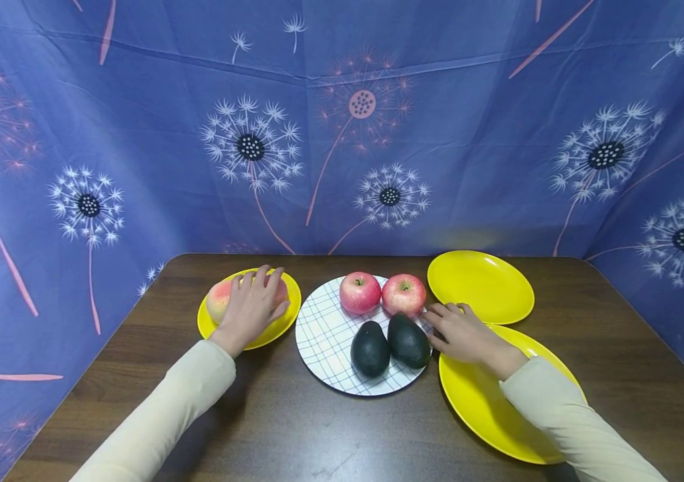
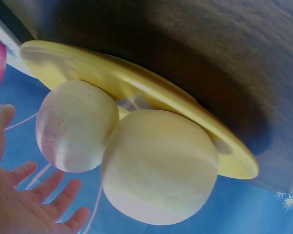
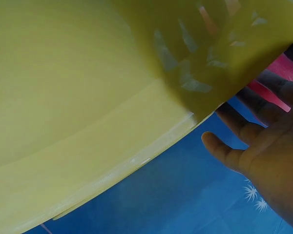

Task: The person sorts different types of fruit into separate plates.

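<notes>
On a small yellow plate (image 1: 277, 328) sit two peaches (image 2: 158, 165), one larger than the other. My left hand (image 1: 251, 308) hovers over them with spread, relaxed fingers; in the left wrist view a gap separates the fingers from the fruit. My right hand (image 1: 468, 335) reaches over the edge of a large yellow plate (image 1: 498, 415), its fingers loosely extended. Its fingertips are right at the dark avocado (image 1: 409, 341) and near an apple (image 1: 404, 296). A second avocado (image 1: 370, 349) and another apple (image 1: 360, 293) share the white checked plate (image 1: 322, 338).
A further yellow plate (image 1: 480, 284) lies at the back right, against the large one. The dark wooden table (image 1: 293, 435) ends at a blue dandelion-print cloth (image 1: 462, 134) hanging behind and along the sides.
</notes>
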Demonstrator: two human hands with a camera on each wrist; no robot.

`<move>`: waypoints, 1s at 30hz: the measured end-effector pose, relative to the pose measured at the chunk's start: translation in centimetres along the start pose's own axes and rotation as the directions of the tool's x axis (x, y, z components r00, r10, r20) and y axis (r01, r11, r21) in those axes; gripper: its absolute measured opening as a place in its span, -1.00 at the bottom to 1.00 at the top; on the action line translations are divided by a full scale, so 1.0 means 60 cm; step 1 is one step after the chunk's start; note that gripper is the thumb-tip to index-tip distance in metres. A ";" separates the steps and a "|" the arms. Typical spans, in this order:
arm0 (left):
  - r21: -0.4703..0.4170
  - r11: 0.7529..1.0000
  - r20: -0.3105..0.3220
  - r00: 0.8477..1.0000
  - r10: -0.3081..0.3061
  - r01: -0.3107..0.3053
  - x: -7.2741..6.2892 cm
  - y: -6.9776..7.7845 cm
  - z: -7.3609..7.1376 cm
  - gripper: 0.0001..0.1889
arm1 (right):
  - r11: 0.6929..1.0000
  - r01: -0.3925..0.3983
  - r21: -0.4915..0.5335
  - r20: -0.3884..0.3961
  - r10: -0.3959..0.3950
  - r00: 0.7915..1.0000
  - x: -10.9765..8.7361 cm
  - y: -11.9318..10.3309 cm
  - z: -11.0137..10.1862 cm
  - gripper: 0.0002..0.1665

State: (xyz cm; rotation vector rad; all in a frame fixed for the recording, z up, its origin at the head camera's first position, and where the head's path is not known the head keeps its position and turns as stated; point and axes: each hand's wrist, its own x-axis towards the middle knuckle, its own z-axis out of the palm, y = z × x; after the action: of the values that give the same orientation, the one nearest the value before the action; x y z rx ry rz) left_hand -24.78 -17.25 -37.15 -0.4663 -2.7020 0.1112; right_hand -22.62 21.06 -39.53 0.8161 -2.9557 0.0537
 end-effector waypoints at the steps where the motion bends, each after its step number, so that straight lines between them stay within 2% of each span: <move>1: 0.002 1.000 -0.002 1.000 0.001 -0.001 0.000 0.002 -0.001 -0.34 | 1.000 0.000 -0.002 -0.006 0.000 1.000 0.000 0.000 -0.001 -0.47; 9: 0.007 1.000 -0.007 1.000 0.009 -0.009 0.001 0.016 -0.004 -0.36 | 1.000 -0.004 0.010 -0.026 0.004 1.000 -0.003 0.003 -0.009 -0.48; 20: 0.006 0.998 -0.067 0.996 0.060 -0.060 -0.001 0.041 -0.005 -0.42 | 1.000 0.000 0.013 -0.085 0.001 0.996 -0.009 0.007 -0.022 -0.48; 30: -0.027 0.995 -0.049 0.995 0.090 -0.091 -0.007 0.062 0.004 -0.44 | 1.000 -0.005 0.025 -0.120 0.008 0.993 -0.016 0.006 -0.040 -0.48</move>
State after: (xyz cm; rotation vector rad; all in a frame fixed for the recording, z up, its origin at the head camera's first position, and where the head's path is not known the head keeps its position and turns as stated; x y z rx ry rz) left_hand -23.39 -13.91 -38.04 -0.5930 -2.6393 0.0846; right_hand -21.84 22.01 -37.24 0.7765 -2.8501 0.1352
